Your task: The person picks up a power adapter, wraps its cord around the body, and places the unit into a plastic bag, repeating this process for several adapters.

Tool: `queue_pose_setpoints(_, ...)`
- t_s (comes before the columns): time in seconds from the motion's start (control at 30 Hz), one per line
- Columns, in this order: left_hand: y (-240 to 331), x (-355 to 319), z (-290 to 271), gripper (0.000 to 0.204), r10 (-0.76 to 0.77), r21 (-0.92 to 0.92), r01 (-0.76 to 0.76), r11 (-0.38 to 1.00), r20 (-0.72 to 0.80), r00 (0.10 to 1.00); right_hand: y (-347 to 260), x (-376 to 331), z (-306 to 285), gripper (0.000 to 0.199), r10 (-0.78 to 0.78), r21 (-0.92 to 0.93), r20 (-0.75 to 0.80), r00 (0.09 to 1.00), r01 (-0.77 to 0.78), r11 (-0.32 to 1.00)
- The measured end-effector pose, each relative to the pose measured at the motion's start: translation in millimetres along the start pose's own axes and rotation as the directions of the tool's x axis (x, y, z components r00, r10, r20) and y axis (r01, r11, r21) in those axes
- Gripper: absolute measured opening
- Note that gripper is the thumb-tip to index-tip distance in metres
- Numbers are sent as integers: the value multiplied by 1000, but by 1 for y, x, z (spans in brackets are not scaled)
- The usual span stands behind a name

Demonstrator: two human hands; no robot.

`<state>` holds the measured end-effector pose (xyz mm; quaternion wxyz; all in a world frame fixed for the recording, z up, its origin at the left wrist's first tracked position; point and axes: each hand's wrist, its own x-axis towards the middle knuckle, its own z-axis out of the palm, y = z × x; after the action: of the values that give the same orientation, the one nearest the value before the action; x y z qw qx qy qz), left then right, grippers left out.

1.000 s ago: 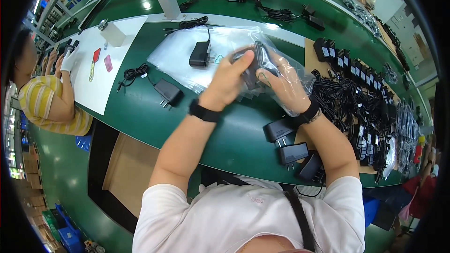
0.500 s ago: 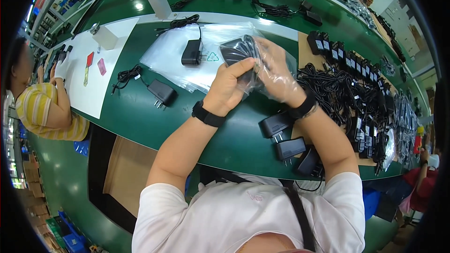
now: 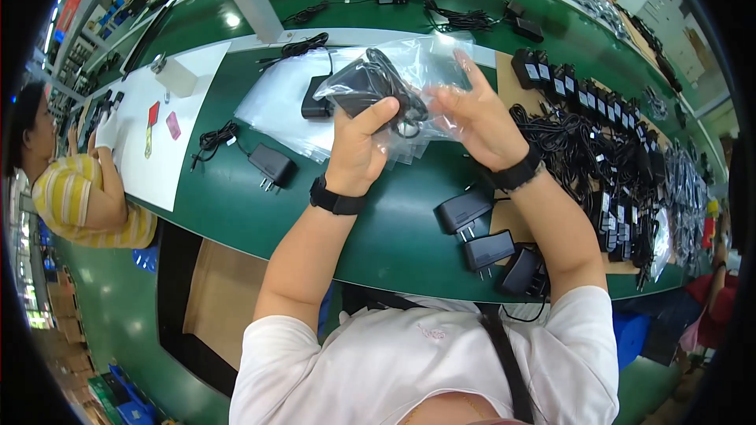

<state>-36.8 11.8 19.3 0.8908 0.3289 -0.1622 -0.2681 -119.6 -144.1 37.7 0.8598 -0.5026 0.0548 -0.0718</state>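
A black power adapter (image 3: 354, 88) with a coiled cord (image 3: 398, 94) lies inside a clear plastic bag (image 3: 439, 53). My left hand (image 3: 360, 142) grips the bagged adapter from below, thumb across its near side. At the bag's loose right end, my right hand (image 3: 491, 124) has its index finger stretched out and its thumb apart, against the clear film. Beneath the held bag is a stack of flat clear bags (image 3: 272, 98). Another adapter (image 3: 315, 97) rests on that stack, partly hidden by the held bag.
To the left lies a single adapter (image 3: 272, 164) with its cord. Several adapters (image 3: 488, 249) sit near the front edge by my right forearm. Rows of adapters (image 3: 587, 98) and tangled cords (image 3: 551, 142) cover cardboard at right. A co-worker (image 3: 79, 197) sits at far left.
The bagged adapter has moved left with my left hand and tilted. My right hand has drawn away to the right, and its fingers have spread.
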Motion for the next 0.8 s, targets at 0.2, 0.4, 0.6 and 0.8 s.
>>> queue_pose_setpoints(0.2, -5, 0, -2, 36, -68, -105, 75, 992, 73, 995, -19, 11, -25, 60, -415, -272, -72, 907, 382, 883)
queue_pose_setpoints(0.4, 2, 4, -3, 45, 40, -176, -31, 984, 46, 998, 2, 7, -30, 73, -43, 137, 213, 976, 13, 991)
queue_pose_setpoints(0.6, -13, -4, 7, 63, 8, 113, -17, 993, 87, 996, 9, 0, 11, 44, 89, 183, 109, 990, -108, 977)
queue_pose_setpoints(0.8, -5, 1, 3, 61, 28, 304, -51, 951, 77, 997, 4, 3, -2, 25, -471, -462, -98, 877, 379, 802)
